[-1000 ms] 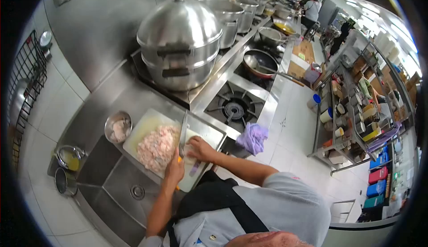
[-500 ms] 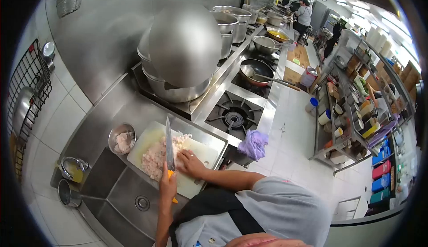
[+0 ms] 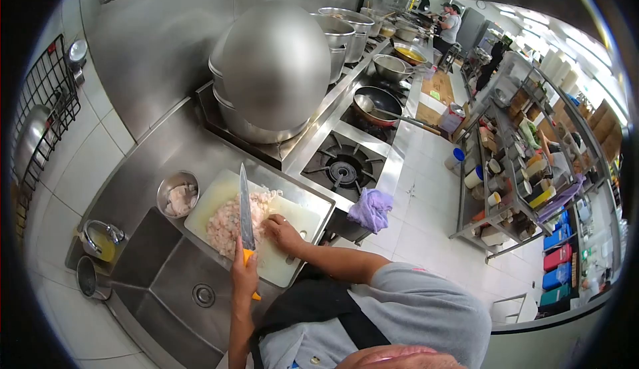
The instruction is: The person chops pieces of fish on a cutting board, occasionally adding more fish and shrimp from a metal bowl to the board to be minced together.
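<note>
A knife with an orange handle (image 3: 249, 257) is gripped in my left hand (image 3: 243, 277). Its long blade (image 3: 245, 212) points away from me over a heap of chopped pale raw meat (image 3: 227, 221). That heap lies on a white cutting board (image 3: 303, 217) at the sink's edge. My right hand (image 3: 285, 237) rests on the board by the heap's right side, fingers bent and drawn together against the meat's edge. Whether a piece is under those fingers cannot be made out. A metal bowl (image 3: 166, 204) with larger pale meat pieces (image 3: 182, 198) stands left of the board.
Below the board is a steel sink (image 3: 140, 262) with a faucet (image 3: 106, 230). Beyond stand a gas burner (image 3: 343, 171), a wok (image 3: 377, 105) with a ladle, and large pots (image 3: 356, 33). A purple cloth (image 3: 371, 209) hangs at the stove corner. Loaded shelves (image 3: 519, 163) stand right; a person (image 3: 450, 28) works far back.
The whole view has shifted slightly. The blade leans a little more to the left over the meat. My right hand's fingers look more curled than before.
</note>
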`<state>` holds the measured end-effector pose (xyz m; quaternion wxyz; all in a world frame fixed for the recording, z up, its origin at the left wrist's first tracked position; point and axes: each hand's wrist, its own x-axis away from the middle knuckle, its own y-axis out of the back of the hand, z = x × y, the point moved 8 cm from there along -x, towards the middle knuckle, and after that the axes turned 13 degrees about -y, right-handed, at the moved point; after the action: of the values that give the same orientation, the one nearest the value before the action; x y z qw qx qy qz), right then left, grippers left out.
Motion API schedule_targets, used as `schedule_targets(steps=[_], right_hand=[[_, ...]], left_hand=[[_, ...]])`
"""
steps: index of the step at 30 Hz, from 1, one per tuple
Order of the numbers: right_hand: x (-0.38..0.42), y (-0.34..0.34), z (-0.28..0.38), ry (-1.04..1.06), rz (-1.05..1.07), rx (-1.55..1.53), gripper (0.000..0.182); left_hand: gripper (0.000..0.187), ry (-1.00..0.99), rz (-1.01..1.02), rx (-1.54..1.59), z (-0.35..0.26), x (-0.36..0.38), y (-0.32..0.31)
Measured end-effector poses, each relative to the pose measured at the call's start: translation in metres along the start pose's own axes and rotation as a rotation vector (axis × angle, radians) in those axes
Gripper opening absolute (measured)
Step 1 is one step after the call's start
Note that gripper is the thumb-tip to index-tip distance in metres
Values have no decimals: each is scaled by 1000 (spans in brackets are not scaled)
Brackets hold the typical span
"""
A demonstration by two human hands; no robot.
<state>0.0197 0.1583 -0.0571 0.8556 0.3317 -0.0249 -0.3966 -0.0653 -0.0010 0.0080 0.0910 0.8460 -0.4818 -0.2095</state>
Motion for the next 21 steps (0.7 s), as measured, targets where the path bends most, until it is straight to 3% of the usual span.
schedule_targets(steps=[5, 7, 10, 15, 19, 21], right_hand=[[3, 3, 6, -44, -3, 51, 33], [3, 3, 13, 13, -12, 164, 38], [4, -2, 9, -88, -46, 347, 44], [2, -13, -6, -113, -13, 380, 46], [-3, -17, -13, -78, -34, 410, 46], [-7, -13, -26, 14, -59, 280, 48]], left_hand=[[62, 106, 22, 90, 26, 15, 6], [63, 148, 33, 110, 26, 17, 9], [63, 114, 36, 102, 27, 24, 16], [63, 229, 47, 152, 10, 39, 25], [64, 173, 8, 114, 8, 39, 26], [64, 102, 2, 84, 13, 40, 20]])
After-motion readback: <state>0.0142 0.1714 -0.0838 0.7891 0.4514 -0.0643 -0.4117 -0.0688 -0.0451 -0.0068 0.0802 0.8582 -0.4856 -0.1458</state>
